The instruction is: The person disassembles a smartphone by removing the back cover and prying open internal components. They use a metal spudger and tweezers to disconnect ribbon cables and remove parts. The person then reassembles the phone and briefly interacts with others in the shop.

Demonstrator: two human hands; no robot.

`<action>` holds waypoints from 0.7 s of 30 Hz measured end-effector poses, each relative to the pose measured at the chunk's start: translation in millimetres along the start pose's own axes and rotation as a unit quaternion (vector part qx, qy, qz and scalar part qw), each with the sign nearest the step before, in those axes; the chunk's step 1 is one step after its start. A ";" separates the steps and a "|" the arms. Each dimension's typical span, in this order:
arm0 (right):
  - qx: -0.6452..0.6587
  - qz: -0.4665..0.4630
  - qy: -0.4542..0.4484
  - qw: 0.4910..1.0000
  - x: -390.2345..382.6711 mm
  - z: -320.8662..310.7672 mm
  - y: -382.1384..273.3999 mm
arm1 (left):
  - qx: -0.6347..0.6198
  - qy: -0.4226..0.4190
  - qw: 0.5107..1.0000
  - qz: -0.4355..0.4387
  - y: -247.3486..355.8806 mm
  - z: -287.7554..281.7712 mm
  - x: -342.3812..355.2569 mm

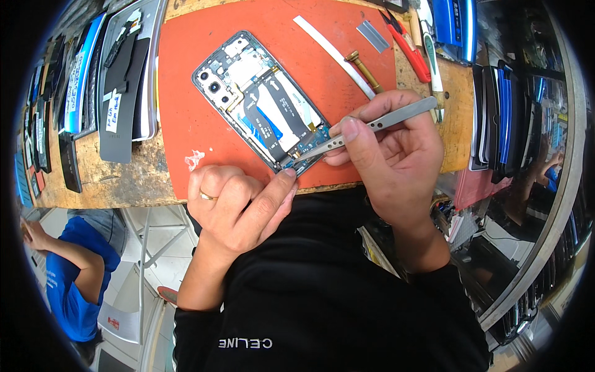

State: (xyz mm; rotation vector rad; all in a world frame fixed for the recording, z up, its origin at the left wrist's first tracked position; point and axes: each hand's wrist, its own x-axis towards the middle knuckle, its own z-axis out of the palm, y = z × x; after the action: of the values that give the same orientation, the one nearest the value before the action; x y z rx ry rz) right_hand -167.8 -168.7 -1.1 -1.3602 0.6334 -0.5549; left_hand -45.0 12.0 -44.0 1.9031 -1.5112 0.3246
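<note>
"Where does the trouble sit right now?"

"Centre of the frame, at the lower end of the opened smartphone with a dark frame [263, 93]. It lies slanted on the flat orange-red mat [186, 87], which covers part of the worn wooden tabletop [145, 183]."

"What about the right hand [400, 149]?"

"Its grip is closed on the slim silver metal tweezers [400, 116], between thumb and fingers. The tips reach down to the phone's lower end; I can't tell whether they pinch anything. If they skidded, from too much force or a poor angle, they could scrape the small blue circuit board [321, 132] or nick the flat black ribbon cable [256, 121] nearby."

"And the left hand [238, 208]?"

"Its index fingertip touches the phone's bottom edge, the other fingers curled. Whether its grip holds some tiny part, I can't tell."

"So the phone could turn?"

"I'd think so. Lopsided pressure from that fingertip could pivot it on the mat, putting the metal points off their mark. A tiny piece flicked loose there might drop over the tabletop's near edge, since the phone's lower end lies close to it."

"Anything else?"

"The brass-coloured rod with a knobbed end [363, 71], upper right of centre, lies near the right hand; an outward sweep could set it rolling."
</note>
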 end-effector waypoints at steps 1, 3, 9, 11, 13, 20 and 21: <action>0.014 0.000 0.000 1.000 -0.7 -0.9 0.8 | 0.000 0.000 1.000 0.000 0.4 0.3 -0.4; 0.023 -0.005 -0.004 1.000 -1.3 -1.4 1.9 | 0.001 0.001 1.000 0.001 0.0 0.5 -0.7; -0.019 -0.041 -0.017 0.999 -6.1 -0.5 0.4 | 0.003 0.003 1.000 0.002 -0.7 0.2 0.0; -0.047 -0.062 -0.022 0.997 -8.0 1.0 -0.4 | 0.008 -0.001 1.000 0.002 -0.7 -0.4 0.5; -0.068 -0.079 -0.019 0.994 -9.0 2.6 -0.4 | 0.006 -0.001 1.000 0.002 -0.5 -1.0 0.8; -0.045 -0.069 -0.029 0.996 -6.7 2.9 -0.3 | 0.011 0.002 1.000 0.003 -0.9 -0.6 0.7; -0.039 -0.056 -0.026 0.997 -6.1 2.5 -0.8 | 0.010 0.002 1.000 0.003 -1.0 -0.6 0.6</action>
State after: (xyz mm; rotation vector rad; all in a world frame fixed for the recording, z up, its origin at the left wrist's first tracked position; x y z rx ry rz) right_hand -170.4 -162.7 0.5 -1.4846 0.5435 -0.5869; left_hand -43.8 12.0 -43.6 1.9136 -1.5159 0.3470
